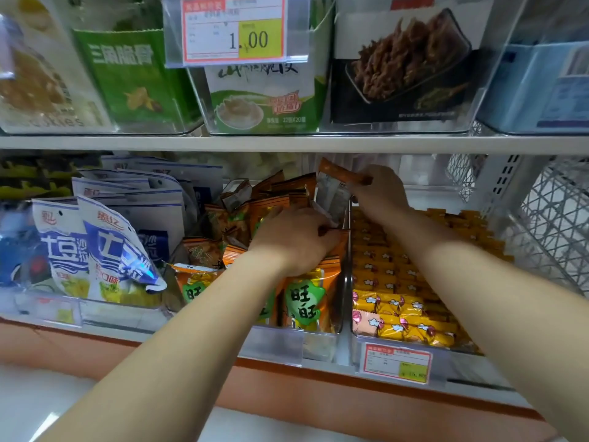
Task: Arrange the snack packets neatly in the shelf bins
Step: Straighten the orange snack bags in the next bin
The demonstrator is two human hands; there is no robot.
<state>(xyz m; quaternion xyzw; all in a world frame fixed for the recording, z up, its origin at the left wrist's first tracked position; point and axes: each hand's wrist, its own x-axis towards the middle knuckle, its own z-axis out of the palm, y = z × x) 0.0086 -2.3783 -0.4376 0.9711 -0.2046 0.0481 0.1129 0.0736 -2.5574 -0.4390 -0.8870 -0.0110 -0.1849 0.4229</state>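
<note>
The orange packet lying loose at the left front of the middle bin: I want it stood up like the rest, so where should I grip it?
Pinch the orange packet by its crimped top seal, coming from above and the front. It leans with that flat seal uppermost, the blue-and-white bags crowd its left, and the left hand works behind it.

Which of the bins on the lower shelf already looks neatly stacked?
The right-hand bin of yellow packets: they lie flat in even rows. The orange packets in the middle bin, where both hands work, are jumbled at all angles, and the blue-and-white bags on the left lean and flop.
</note>
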